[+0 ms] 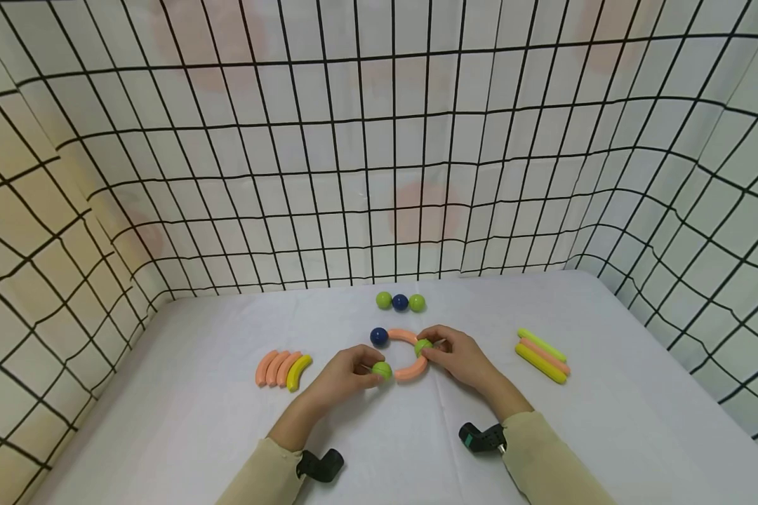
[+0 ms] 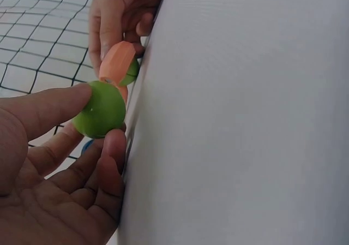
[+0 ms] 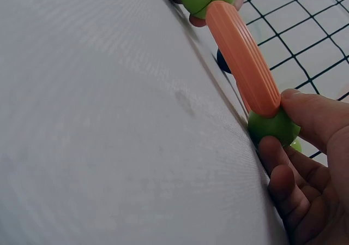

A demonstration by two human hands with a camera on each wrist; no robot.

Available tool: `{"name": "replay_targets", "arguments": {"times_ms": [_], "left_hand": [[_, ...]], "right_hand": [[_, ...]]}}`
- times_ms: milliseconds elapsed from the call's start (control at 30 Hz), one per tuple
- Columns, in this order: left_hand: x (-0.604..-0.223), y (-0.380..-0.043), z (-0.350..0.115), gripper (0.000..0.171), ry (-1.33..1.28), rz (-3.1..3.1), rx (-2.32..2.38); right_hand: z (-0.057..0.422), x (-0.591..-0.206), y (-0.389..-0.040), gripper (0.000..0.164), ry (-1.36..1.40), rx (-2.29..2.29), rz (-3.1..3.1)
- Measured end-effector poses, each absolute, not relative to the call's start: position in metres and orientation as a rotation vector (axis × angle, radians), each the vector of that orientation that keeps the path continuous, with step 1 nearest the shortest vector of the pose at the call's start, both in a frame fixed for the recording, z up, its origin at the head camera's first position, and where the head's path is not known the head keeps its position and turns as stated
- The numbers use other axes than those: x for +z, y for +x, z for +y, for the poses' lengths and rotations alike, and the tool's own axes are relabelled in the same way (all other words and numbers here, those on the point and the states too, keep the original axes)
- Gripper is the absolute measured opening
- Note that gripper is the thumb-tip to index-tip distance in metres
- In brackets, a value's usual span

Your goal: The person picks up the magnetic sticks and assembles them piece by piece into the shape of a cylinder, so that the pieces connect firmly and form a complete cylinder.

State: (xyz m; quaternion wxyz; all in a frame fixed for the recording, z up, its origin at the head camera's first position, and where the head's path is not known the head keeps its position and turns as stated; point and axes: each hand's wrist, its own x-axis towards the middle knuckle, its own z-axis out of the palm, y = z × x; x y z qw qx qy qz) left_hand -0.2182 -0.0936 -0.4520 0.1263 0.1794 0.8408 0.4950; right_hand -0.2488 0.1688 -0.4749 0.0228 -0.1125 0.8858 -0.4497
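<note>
My left hand [image 1: 344,377] pinches a green ball [image 2: 101,111] between thumb and fingers, close to the free end of a curved orange rod [image 3: 244,59]. Between the thumb and fingers of my right hand [image 1: 460,356] is a second green ball [image 3: 272,128], at the rod's other end. Another curved orange rod [image 1: 402,335] runs from that second ball to a dark blue ball [image 1: 379,337] at the left. Together these pieces form an open ring on the white cloth. Whether the left ball touches the rod end I cannot tell.
Behind the ring stand a green ball [image 1: 384,300], a blue ball [image 1: 401,302] and another green ball [image 1: 417,303] in a row. Several curved orange rods [image 1: 271,368] and a yellow one [image 1: 299,372] lie left; straight rods [image 1: 542,356] lie right. A black-gridded white curtain [image 1: 379,175] surrounds the table.
</note>
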Motion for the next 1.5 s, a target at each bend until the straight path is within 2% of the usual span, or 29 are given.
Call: {"name": "replay_targets", "arguments": {"times_ms": [367,900,1200,1500], "left_hand": [[-0.456,-0.22,-0.092,0.03,0.605,2.476,1.405],[-0.456,-0.219,-0.093,0.03,0.572,2.484,1.393],[-0.438,-0.213,-0.106,0.036,0.524,2.384,1.425],[-0.412,-0.221,-0.143,0.038,0.449,2.505,1.428]], "right_hand": [[0.168,-0.475,-0.249,0.025,-0.396,-1.378,2.768],[0.172,-0.474,-0.247,0.025,-0.384,-1.335,2.804],[0.173,-0.471,-0.246,0.025,-0.385,-1.308,2.804],[0.175,-0.468,-0.247,0.024,-0.377,-1.298,2.805]]}}
